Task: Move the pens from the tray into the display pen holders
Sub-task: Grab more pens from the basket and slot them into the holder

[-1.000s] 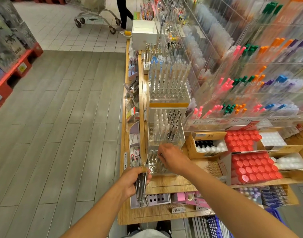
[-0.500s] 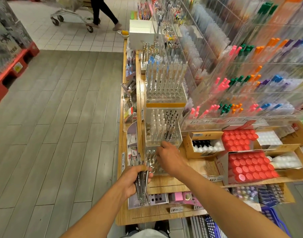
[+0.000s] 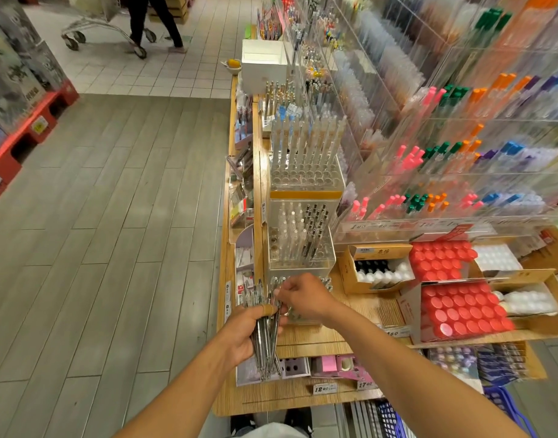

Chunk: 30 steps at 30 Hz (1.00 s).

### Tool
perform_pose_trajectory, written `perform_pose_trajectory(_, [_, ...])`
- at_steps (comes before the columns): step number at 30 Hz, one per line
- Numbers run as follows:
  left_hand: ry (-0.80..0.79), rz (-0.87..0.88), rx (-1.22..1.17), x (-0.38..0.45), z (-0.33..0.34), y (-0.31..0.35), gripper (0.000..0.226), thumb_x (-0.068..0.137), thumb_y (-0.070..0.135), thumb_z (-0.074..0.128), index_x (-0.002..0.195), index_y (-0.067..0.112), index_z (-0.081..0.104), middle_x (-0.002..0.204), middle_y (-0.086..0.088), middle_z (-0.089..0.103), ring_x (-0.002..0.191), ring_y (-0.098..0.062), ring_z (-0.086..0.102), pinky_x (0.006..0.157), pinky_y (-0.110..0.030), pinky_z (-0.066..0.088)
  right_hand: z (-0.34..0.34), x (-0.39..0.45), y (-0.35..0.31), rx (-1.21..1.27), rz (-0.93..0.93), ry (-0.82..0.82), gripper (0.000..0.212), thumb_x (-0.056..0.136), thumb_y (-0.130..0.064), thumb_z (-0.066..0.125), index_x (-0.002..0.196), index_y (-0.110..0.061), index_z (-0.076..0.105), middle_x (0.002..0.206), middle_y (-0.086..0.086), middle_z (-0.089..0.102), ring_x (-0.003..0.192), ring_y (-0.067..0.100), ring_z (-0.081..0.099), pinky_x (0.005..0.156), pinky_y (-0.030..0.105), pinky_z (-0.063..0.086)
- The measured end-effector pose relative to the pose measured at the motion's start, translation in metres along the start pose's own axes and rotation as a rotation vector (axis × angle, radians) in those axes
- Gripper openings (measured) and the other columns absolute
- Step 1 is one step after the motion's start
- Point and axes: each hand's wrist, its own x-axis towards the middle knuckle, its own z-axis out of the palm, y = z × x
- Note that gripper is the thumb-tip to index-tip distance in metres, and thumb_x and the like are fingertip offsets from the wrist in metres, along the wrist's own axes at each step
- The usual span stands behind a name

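Lowest clear pen holder (image 3: 299,311) mostly hidden behind right hand (image 3: 303,298). Coloured pens (image 3: 445,153) on the right too blurry. Blue basket (image 3: 505,409) cut off by bottom edge.

Bright, even shop light falls from above, so my arms throw only faint shadows on the pale wooden counter (image 3: 318,339). Glare glints off the clear acrylic pen racks (image 3: 429,90), which smear into blur toward the right edge. The grey plank floor (image 3: 113,216) bows with wide-angle distortion.
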Motion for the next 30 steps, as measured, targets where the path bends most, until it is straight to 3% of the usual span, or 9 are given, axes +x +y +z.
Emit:
perform_pose_trajectory(4, [-0.027, -0.013, -0.055, -0.003, 0.002, 0.001, 0.027, 0.087, -0.004, 0.062, 0.11, -0.017, 0.062, 0.101, -0.032, 0.069, 0.075, -0.032, 0.071, 0.067, -0.038, 0.063, -0.004, -0.002, -0.003, 0.14, 0.064, 0.033, 0.018, 0.095, -0.024, 0.061, 0.084, -0.01, 0.061, 0.064, 0.0, 0.055, 0.055, 0.011, 0.048, 0.052, 0.023, 0.039])
perform_pose_trajectory(7, [0.013, -0.004, -0.061, -0.005, 0.0, 0.002, 0.024, 0.09, -0.006, 0.058, 0.112, -0.014, 0.06, 0.095, -0.028, 0.072, 0.073, -0.029, 0.074, 0.062, -0.037, 0.062, -0.012, -0.005, -0.005, 0.258, 0.054, 0.053, 0.016, 0.098, -0.02, 0.056, 0.099, -0.003, 0.058, 0.07, 0.005, 0.059, 0.058, 0.015, 0.056, 0.055, 0.028, 0.048])
perform_pose_trajectory(9, [0.072, 0.009, -0.068, -0.005, -0.002, 0.002, 0.024, 0.09, -0.007, 0.058, 0.114, -0.011, 0.058, 0.102, -0.028, 0.072, 0.086, -0.032, 0.074, 0.072, -0.041, 0.063, -0.022, -0.008, -0.005, 0.262, -0.002, 0.113, 0.013, 0.098, -0.021, 0.055, 0.102, -0.008, 0.055, 0.08, 0.005, 0.062, 0.065, 0.014, 0.062, 0.059, 0.028, 0.052])
perform_pose_trajectory(11, [0.122, 0.014, -0.072, -0.006, -0.005, 0.001, 0.024, 0.091, -0.007, 0.057, 0.114, -0.01, 0.058, 0.103, -0.028, 0.072, 0.096, -0.035, 0.072, 0.078, -0.042, 0.06, -0.03, -0.01, -0.003, 0.173, -0.09, 0.207, 0.012, 0.098, -0.025, 0.055, 0.101, -0.014, 0.054, 0.088, 0.005, 0.065, 0.07, 0.012, 0.066, 0.061, 0.029, 0.055])
perform_pose_trajectory(14, [0.16, 0.006, -0.088, -0.006, -0.008, 0.0, 0.022, 0.093, -0.007, 0.056, 0.114, -0.012, 0.057, 0.101, -0.028, 0.072, 0.097, -0.035, 0.071, 0.074, -0.04, 0.061, -0.036, -0.01, 0.004, -0.034, -0.221, 0.294, 0.01, 0.098, -0.028, 0.055, 0.098, -0.019, 0.053, 0.084, 0.001, 0.067, 0.071, 0.012, 0.066, 0.064, 0.031, 0.056])
perform_pose_trajectory(19, [0.183, -0.02, -0.093, -0.006, -0.008, -0.001, 0.02, 0.093, -0.006, 0.056, 0.113, -0.011, 0.057, 0.1, -0.029, 0.072, 0.091, -0.035, 0.073, 0.064, -0.037, 0.063, -0.029, -0.005, 0.018, -0.378, -0.388, 0.23, 0.013, 0.099, -0.026, 0.052, 0.09, -0.024, 0.043, 0.063, -0.01, 0.051, 0.053, 0.005, 0.047, 0.051, 0.026, 0.039])
perform_pose_trajectory(23, [0.186, -0.027, -0.098, -0.004, -0.008, 0.0, 0.02, 0.094, -0.004, 0.057, 0.112, -0.01, 0.058, 0.097, -0.028, 0.073, 0.085, -0.033, 0.074, 0.064, -0.037, 0.063, -0.02, -0.002, 0.024, -0.476, -0.434, 0.187, 0.015, 0.099, -0.025, 0.051, 0.089, -0.023, 0.04, 0.072, -0.009, 0.055, 0.061, 0.009, 0.054, 0.054, 0.031, 0.046])
perform_pose_trajectory(27, [0.197, -0.02, -0.077, -0.002, -0.01, 0.002, 0.019, 0.095, -0.002, 0.056, 0.113, -0.008, 0.058, 0.097, -0.025, 0.074, 0.085, -0.031, 0.074, 0.068, -0.037, 0.061, -0.019, 0.003, 0.025, -0.514, -0.433, 0.182, 0.016, 0.099, -0.025, 0.052, 0.089, -0.024, 0.039, 0.07, -0.014, 0.05, 0.06, 0.0, 0.049, 0.048, 0.018, 0.033])
perform_pose_trajectory(30, [0.197, -0.02, -0.079, 0.0, -0.011, 0.002, 0.02, 0.095, -0.003, 0.056, 0.114, -0.008, 0.057, 0.095, -0.025, 0.074, 0.086, -0.031, 0.075, 0.066, -0.036, 0.062, -0.02, 0.003, 0.028, -0.528, -0.425, 0.151, 0.013, 0.099, -0.025, 0.052, 0.091, -0.023, 0.042, 0.073, -0.009, 0.058, 0.062, 0.006, 0.055, 0.05, 0.021, 0.04])
